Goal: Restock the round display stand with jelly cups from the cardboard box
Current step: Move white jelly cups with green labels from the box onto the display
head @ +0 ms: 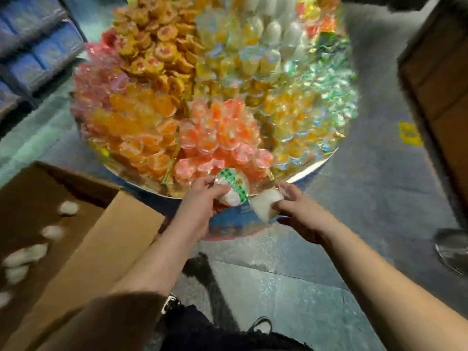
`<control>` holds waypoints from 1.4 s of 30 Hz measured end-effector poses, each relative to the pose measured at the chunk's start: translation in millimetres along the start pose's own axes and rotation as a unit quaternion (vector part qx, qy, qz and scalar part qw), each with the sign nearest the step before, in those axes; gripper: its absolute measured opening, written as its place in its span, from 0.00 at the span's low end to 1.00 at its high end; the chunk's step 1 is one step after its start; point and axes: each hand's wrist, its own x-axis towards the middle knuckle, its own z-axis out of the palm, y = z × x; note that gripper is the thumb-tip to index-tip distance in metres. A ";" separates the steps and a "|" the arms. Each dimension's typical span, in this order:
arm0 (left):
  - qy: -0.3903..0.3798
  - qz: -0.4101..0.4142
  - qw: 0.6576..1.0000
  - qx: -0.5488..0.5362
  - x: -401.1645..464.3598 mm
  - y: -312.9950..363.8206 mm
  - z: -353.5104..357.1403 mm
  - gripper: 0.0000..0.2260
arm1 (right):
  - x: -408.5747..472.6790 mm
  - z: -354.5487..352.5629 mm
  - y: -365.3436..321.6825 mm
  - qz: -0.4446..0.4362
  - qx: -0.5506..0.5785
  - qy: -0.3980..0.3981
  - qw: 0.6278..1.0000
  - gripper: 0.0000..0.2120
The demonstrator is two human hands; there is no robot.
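Observation:
The round display stand fills the upper middle, piled with pink, orange, yellow and clear jelly cups in wedge-shaped groups. At its near rim my left hand grips a white jelly cup with a green-printed lid, lid facing up. Beside it my right hand holds a second white jelly cup, tilted on its side. Both cups sit just below the pink group at the stand's front edge. The open cardboard box lies at lower left with several white cups inside.
Blue crates are stacked at upper left. A brown cabinet or box stands at right, with a yellow scrap on the grey floor beside it. A metal object sits at the right edge. My dark shoes show below.

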 end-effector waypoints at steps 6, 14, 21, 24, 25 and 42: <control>-0.113 0.013 0.993 0.030 -11.9 10.5 140.9 0.10 | -53.4 -112.6 8.9 -0.022 0.144 0.075 0.986 0.15; -0.185 -0.019 0.981 0.059 -6.4 18.7 258.5 0.10 | -64.8 -207.5 15.2 -0.031 0.248 0.152 0.956 0.13; -0.192 -0.021 0.981 0.027 48.2 21.4 348.0 0.05 | -17.4 -296.4 3.5 -0.011 0.278 0.185 0.943 0.16; -0.183 -0.021 0.983 0.016 85.2 24.2 388.6 0.06 | 17.6 -345.8 -14.0 -0.002 0.280 0.164 0.946 0.18; -0.181 -0.021 0.983 0.012 98.6 26.0 401.7 0.06 | 30.0 -361.8 -21.2 0.009 0.282 0.150 0.948 0.19; -0.088 -0.080 0.990 -0.081 251.7 55.5 520.3 0.05 | 190.1 -507.8 -120.6 0.086 0.232 -0.039 0.968 0.15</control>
